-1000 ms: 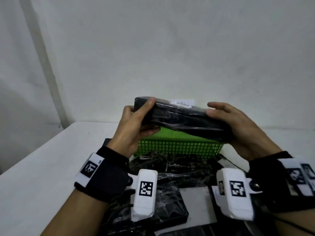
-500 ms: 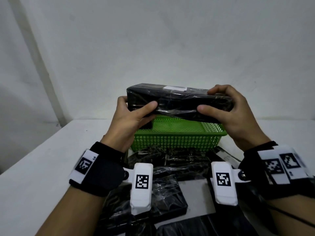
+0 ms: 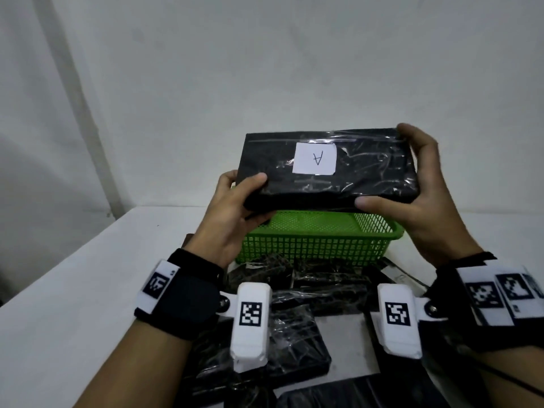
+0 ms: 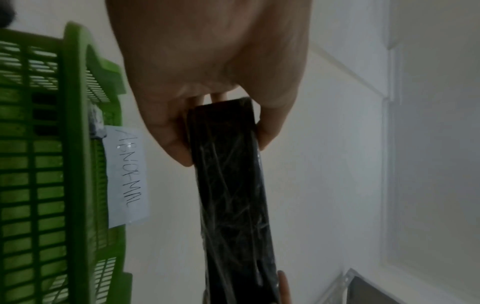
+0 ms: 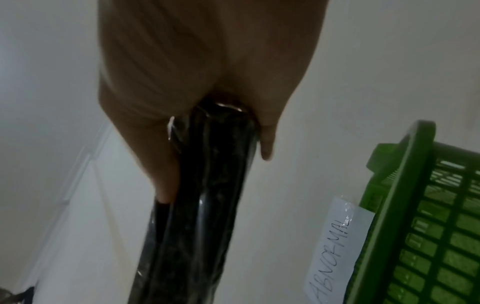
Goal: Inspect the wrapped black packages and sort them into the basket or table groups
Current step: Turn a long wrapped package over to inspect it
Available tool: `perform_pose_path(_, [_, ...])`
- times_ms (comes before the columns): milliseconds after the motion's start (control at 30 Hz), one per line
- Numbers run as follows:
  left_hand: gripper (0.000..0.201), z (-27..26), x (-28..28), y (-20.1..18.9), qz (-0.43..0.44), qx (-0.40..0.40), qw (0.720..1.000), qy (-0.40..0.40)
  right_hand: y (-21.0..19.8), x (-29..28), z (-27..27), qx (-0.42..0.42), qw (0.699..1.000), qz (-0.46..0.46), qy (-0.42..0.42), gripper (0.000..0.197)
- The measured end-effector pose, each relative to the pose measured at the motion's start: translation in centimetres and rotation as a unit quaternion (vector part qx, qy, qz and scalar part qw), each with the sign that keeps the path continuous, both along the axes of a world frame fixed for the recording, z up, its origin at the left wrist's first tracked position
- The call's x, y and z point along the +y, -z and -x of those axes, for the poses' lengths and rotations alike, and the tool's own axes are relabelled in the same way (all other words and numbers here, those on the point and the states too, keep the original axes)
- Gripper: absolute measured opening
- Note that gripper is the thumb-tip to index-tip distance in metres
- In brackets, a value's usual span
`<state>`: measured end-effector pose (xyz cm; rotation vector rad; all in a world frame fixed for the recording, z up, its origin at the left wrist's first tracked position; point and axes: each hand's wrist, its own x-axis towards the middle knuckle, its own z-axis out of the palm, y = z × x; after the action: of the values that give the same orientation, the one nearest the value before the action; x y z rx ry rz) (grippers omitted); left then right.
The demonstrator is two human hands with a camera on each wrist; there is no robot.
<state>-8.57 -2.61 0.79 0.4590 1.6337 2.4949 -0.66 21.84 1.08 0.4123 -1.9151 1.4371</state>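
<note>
Above the basket (image 3: 318, 245), package (image 3: 368, 175) lengthwise left-right

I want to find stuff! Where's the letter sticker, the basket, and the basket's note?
sticker (image 3: 315, 158), head view, white middle.
basket (image 3: 309, 251), head view, front wall.
note (image 4: 128, 179), left wrist view, written middle.

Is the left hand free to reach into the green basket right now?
Probably not yet. The left hand grips one end of the wrapped black package, the right hand the other, above the green basket. Its open top looks unobstructed.
</note>
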Motion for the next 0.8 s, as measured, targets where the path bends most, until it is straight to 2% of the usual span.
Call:
perform_pose_path(67, [0.030,0.1,0.1,0.2,-0.005,0.011,1.000,0.013,-0.1,-0.3,0.2,-0.038,0.993,0.101,-0.047,0.101])
perform_pose_path(133, [0.044,0.2,-0.1,0.2,0.012,0.023,0.999,0.019,-0.3,-0.5,0.4,-0.064,0.981,0.180,-0.039,0.084])
perform_pose_path(233, [0.064,0.0,0.1,0.2,0.062,0.046,0.997,-0.002,0.1,-0.9,0.5,-0.050,0.988,0.143,0.005,0.069])
perform_pose_path(367, [0.065,-0.6,0.3,-0.1,0.074,0.062,0.995,-0.035,0.5,-1.1,0.4,-0.027,0.994,0.098,0.038,0.067])
perform_pose_path(533, [0.065,-0.9,0.2,-0.5,0.109,0.082,0.990,-0.037,0.0,-0.9,0.2,-0.037,0.992,0.113,0.034,0.070])
perform_pose_path(600, [0.056,-1.2,-0.3,-0.8,0.073,0.064,0.995,0.027,-0.3,-0.4,-0.1,-0.037,0.987,0.157,0.013,0.073])
perform_pose_path(633, [0.059,-1.3,-0.7,-1.0,0.038,0.040,0.995,0.079,-0.4,-0.1,-0.2,-0.036,0.982,0.185,-0.003,0.074])
perform_pose_path(700, [0.074,-1.7,-1.3,-1.3,-0.021,0.001,0.982,0.187,-0.4,0.2,-0.3,-0.035,0.968,0.244,-0.052,0.068])
perform_pose_path(800, [0.097,-2.0,-1.4,-1.2,0.004,-0.015,0.941,0.337,0.3,0.0,0.1,-0.057,0.954,0.278,-0.097,0.067])
